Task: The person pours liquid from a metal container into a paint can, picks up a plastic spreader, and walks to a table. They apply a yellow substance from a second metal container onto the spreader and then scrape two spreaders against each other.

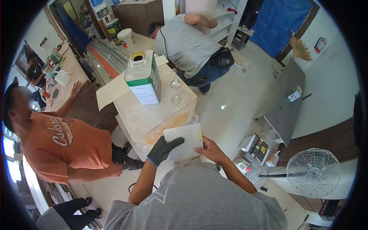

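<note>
A pale rectangular board (183, 142) with rounded corners is held in front of the chest. My left hand (164, 149), in a dark glove with a blue cuff, grips its left edge, thumb on top. My bare right hand (210, 149) holds the right edge, thumb on the face. Just beyond is a worn box-like stand (168, 107) with a dusty top. A green and white metal can (143, 78) stands upright on it, its top opening uncovered. Two small round lids (175, 84) lie to the can's right.
A person in an orange shirt (73, 147) stands at the left. Another person in grey (189, 46) bends beyond the stand. A wire fan (313, 172) is at the right, near a grey panel (285, 103). Long metal strips (109, 57) lie at the back left.
</note>
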Tool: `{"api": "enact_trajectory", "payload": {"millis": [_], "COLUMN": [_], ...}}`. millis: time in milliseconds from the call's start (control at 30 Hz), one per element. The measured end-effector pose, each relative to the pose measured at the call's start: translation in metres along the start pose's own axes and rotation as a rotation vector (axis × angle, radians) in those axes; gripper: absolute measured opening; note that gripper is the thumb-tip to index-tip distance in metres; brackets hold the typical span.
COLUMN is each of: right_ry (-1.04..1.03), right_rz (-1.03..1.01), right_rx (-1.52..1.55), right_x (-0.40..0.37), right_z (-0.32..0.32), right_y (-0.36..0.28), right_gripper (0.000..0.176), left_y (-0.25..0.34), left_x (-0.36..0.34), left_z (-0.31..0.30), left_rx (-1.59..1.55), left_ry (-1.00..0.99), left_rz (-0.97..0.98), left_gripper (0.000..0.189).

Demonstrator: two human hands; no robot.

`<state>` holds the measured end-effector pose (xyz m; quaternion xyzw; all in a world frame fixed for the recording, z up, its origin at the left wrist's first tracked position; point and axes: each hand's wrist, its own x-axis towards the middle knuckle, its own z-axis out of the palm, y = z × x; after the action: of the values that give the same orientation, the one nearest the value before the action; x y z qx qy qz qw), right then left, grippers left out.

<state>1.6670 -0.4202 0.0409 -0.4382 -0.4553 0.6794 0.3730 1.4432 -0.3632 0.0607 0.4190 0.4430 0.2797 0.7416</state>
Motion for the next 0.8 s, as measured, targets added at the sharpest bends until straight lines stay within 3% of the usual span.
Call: {"api": "enact_trajectory", "payload": {"millis": [800], "right_ry": [0.096], "right_rz": [0.067], "right_rx": [0.053], "right_x": [-0.013], "right_z": [0.013], "right_y": [0.005], "right_gripper": [0.042], "left_y": [-0.006], "left_x": [0.007], "left_z": [-0.007], "left_rx": [0.006], "left_ry": [-0.082], "left_rz": [-0.040], "left_gripper": [0.033]}}
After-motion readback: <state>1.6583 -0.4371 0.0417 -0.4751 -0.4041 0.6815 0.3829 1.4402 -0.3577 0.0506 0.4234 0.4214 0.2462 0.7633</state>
